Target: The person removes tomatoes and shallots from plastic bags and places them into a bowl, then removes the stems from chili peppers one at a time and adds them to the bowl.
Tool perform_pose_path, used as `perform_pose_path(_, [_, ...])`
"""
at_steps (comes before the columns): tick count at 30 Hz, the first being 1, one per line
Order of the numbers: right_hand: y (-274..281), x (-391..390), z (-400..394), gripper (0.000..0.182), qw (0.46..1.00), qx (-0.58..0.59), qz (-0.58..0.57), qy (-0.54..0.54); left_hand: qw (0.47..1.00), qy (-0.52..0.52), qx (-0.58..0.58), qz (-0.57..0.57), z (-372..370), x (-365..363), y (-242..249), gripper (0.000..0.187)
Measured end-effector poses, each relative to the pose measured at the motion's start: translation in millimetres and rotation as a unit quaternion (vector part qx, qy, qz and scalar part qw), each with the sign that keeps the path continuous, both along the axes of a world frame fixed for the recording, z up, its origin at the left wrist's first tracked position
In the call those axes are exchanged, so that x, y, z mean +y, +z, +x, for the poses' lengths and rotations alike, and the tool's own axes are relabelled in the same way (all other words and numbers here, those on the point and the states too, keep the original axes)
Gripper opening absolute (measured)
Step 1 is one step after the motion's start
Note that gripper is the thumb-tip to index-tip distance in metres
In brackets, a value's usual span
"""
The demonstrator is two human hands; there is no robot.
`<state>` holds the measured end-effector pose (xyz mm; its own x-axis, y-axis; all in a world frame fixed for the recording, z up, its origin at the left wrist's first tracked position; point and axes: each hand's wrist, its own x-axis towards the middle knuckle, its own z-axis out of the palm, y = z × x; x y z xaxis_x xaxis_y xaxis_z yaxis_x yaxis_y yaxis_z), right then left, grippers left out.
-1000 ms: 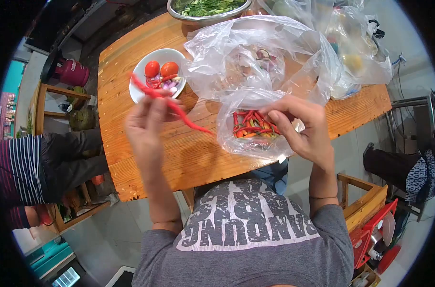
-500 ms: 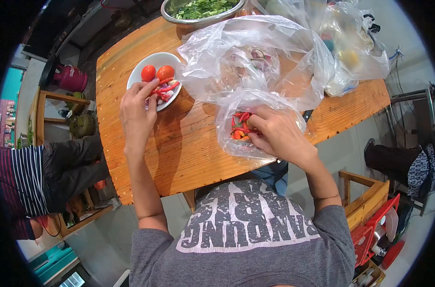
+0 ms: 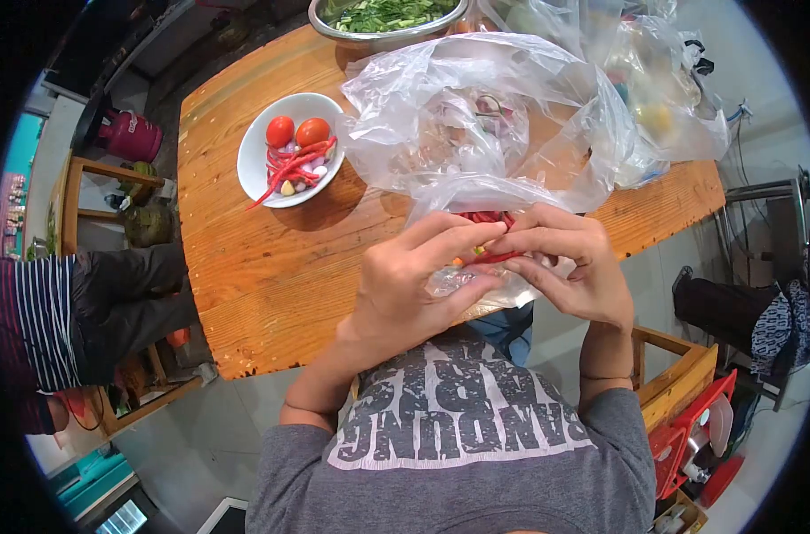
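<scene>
Both my hands are together over a clear plastic bag of red and orange chilies at the table's near edge. My right hand pinches a red chili between thumb and fingers. Close against it, my left hand is curved, thumb and index finger apart around the bag's mouth; nothing shows in its grasp. My hands partly hide the bag and the chilies inside. To the left stands a white bowl with two tomatoes, several long red chilies, shallots and garlic cloves.
A large open plastic bag with shallots lies beyond my hands. Behind it stand a metal bowl of chopped greens and more filled bags at the back right. A person in a striped shirt is at the left.
My left hand has left the white bowl and come right to the chili bag; red chilies now lie in the bowl. My right hand has lifted a red chili slightly.
</scene>
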<state>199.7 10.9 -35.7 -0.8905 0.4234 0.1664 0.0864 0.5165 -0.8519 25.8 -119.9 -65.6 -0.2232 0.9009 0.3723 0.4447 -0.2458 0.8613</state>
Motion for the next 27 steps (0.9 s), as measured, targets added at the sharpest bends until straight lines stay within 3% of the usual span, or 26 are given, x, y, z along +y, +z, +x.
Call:
perform_pose_path(4, [-9.5,-2.1,4.4,0.022,0.994,0.031,-0.096,-0.040,0.993,-0.020,-0.097,-0.068,1.5,2.2,-1.8,0.046])
perform_pose_path(8, [-19.7,-6.5,5.5,0.016,0.973,0.063,-0.192,-0.108,0.996,-0.005,-0.078,-0.037,2.5,3.3,-3.7,0.038])
perform_pose_path(13, [-20.6,-3.3,8.8,0.014,0.976,0.066,-0.190,-0.083,0.999,0.007,-0.046,0.003,4.4,6.1,-2.3,0.024])
perform_pose_path(20, [-15.3,-3.6,5.2,0.010,0.986,0.081,-0.147,-0.007,0.998,-0.038,-0.044,0.004,0.1,1.9,-4.7,0.022])
perform_pose_path(27, [-14.9,-7.2,3.9,0.011,0.886,0.075,-0.446,0.097,0.990,-0.121,0.026,0.069,-16.4,-10.7,1.8,0.020])
